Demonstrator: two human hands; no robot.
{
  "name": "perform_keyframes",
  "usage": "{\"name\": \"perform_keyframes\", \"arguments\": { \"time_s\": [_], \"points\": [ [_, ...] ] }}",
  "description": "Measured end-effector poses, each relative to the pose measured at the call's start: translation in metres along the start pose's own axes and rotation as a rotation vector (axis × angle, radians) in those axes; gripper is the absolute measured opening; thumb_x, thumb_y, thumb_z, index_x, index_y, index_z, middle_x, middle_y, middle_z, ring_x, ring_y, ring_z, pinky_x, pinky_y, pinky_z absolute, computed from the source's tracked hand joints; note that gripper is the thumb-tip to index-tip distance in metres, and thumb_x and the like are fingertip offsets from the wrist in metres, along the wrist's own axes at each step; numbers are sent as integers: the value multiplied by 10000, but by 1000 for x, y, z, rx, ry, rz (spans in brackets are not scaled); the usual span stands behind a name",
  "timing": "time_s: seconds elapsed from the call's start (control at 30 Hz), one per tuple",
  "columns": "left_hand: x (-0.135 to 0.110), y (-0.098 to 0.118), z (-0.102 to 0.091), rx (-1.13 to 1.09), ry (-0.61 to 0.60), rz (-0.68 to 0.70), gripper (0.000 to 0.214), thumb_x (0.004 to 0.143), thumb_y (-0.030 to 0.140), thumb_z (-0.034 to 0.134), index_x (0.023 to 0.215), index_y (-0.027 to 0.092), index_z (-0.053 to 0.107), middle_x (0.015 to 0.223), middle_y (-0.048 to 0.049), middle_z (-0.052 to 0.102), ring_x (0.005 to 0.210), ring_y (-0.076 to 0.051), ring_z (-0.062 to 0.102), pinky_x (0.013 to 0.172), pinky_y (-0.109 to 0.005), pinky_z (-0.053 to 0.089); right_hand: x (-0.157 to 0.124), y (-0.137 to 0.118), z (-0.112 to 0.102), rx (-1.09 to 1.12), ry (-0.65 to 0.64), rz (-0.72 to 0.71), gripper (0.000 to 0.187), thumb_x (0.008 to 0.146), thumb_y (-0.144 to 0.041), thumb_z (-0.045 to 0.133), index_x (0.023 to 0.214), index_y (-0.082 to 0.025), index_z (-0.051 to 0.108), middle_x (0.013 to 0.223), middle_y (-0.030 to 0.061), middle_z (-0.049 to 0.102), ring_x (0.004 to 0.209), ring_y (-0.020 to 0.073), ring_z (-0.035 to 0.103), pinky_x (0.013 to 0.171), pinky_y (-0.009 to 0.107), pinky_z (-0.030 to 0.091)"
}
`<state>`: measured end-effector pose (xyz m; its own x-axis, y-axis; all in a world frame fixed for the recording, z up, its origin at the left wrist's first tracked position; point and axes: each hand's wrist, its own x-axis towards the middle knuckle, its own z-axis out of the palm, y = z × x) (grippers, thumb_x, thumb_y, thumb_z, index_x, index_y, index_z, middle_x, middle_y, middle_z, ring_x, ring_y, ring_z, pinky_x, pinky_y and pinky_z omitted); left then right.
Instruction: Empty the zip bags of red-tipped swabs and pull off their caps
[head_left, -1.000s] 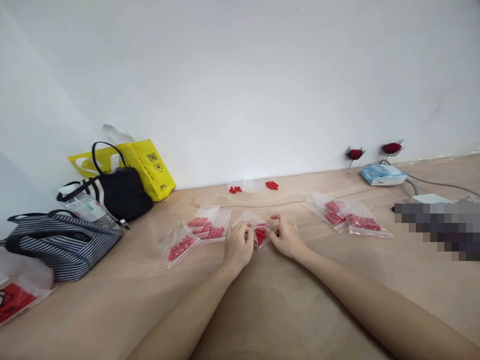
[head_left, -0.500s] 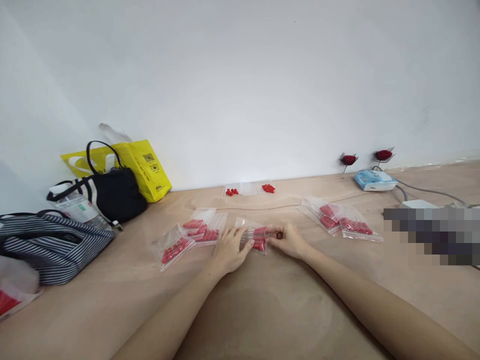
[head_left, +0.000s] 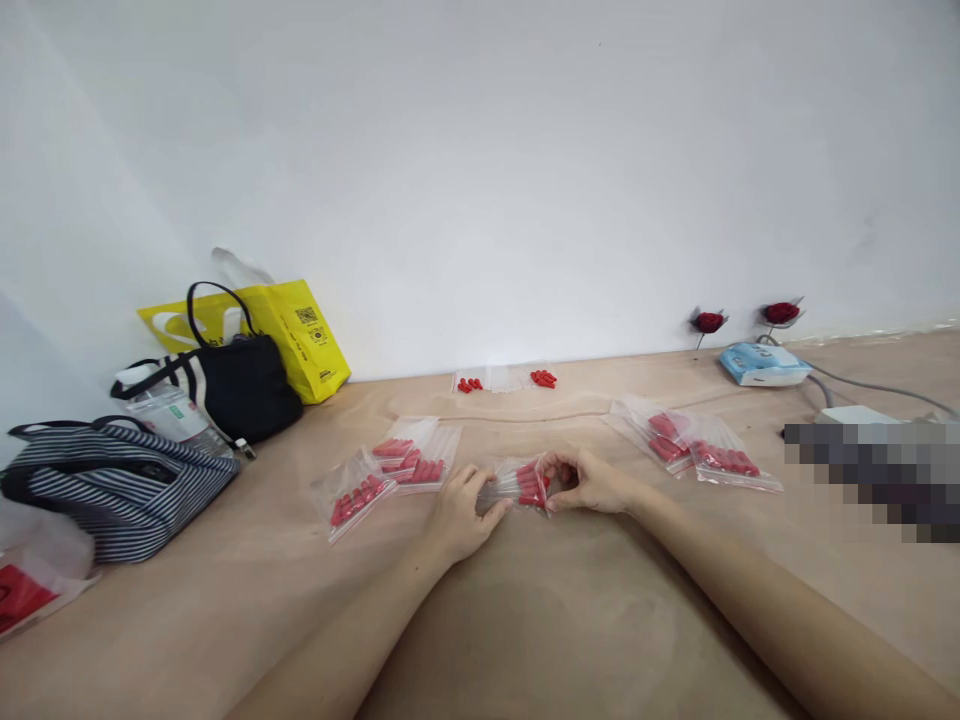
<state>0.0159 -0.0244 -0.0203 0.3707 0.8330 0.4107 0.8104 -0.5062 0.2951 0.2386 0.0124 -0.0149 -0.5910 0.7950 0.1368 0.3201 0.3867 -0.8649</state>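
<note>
The clear bag (head_left: 514,485) lies at the middle of the desk (head_left: 540,620), its gathered end pinched between thumb and fingers of the left hand (head_left: 459,515). At its other end, the right hand (head_left: 592,480) is curled, thumb and fingertips at the bag's edge beside the red pieces (head_left: 532,483); whether film or a piece is gripped cannot be told. The step in hand is judged to be the handling of the bag's right end; the next move seems to call for a steady left hold and fine fingertip work there. Farther out, filled bags are laid to the left (head_left: 362,500) and right (head_left: 726,458). By the wall, smaller red pieces (head_left: 544,379) are seen; a yellow bag (head_left: 319,345) is stood at far left.
</note>
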Motion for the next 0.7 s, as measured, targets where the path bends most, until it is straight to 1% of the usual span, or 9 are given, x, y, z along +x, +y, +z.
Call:
{"name": "perform_keyframes", "arguments": {
  "time_s": [0.1, 0.2, 0.37, 0.5, 0.63, 0.7],
  "points": [
    [0, 0, 0, -21, 7, 11, 206, 758, 338, 525, 903, 192, 540, 861, -45, 551, 849, -194, 521, 748, -326, 430, 0, -2, 5, 3, 39, 21, 298, 573, -300, 683, 811, -164, 567, 689, -29, 556, 585, 79, 442, 541, 203, 352],
    [0, 0, -1, -36, 13, 10, 198, 751, 327, 533, 894, 191, 545, 860, -47, 553, 845, -194, 521, 744, -327, 431, 2, -2, 10, -9, 85, 67, 317, 557, -284, 694, 810, -161, 549, 683, -26, 564, 579, 82, 456, 536, 208, 361],
    [0, 0, -1, -62, 19, 9, 196, 754, 335, 531, 886, 192, 550, 856, -45, 555, 827, -187, 524, 732, -321, 434, 5, 0, 12, 168, 18, 97, 305, 545, -277, 699, 751, -157, 508, 654, -33, 559, 592, 90, 489, 557, 220, 386],
    [1, 0, -2, -60, 11, 21, 191, 754, 347, 530, 864, 194, 558, 842, -40, 559, 815, -184, 528, 726, -314, 433, 4, 1, 9, 102, 17, 153, 285, 534, -282, 702, 700, -158, 506, 585, -52, 521, 528, 78, 437, 489, 208, 332],
    [0, 0, -4, -75, 14, 38, 174, 750, 325, 540, 868, 199, 556, 848, -39, 566, 822, -184, 531, 732, -309, 430, 0, -1, 3, 78, -11, 81, 218, 589, -230, 650, 757, -165, 527, 640, -50, 511, 540, 67, 408, 503, 199, 328],
    [1, -1, -4, -77, 23, 34, 166, 747, 319, 544, 858, 196, 557, 837, -38, 568, 820, -184, 530, 729, -308, 429, -2, -3, 3, 75, -41, 56, 232, 591, -206, 641, 794, -172, 533, 636, -56, 494, 545, 66, 399, 506, 193, 324]
  ]
}}
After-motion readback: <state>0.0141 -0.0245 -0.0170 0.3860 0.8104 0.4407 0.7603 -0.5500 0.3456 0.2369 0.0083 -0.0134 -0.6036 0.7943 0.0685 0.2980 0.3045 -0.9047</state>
